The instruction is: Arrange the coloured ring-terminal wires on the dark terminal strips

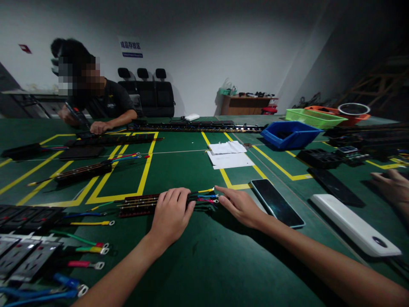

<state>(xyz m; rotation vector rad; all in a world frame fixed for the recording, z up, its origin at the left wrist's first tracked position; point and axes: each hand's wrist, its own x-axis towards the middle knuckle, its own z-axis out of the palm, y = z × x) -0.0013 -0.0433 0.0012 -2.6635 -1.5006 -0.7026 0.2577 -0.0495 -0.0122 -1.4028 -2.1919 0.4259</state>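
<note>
My left hand (171,211) is closed over the right end of a dark power strip body (137,205) lying on the green table, with long brass bars along it. From that end, wires with crimped ring lugs (209,197) in yellow, blue and red stick out to the right. By the lug tips, my right hand (239,204) has its fingers stretched out, index finger close to the yellow lug. I cannot tell whether it touches the lugs. A similar strip with brass bars (84,174) lies farther back to the left.
Power strips with sockets (32,260) and lugged wires fill the near left. A phone (277,202), a white power bank-like device (354,224), papers (230,155) and a blue bin (289,135) are to the right. A co-worker (99,98) sits opposite; another person's hand (391,185) is at far right.
</note>
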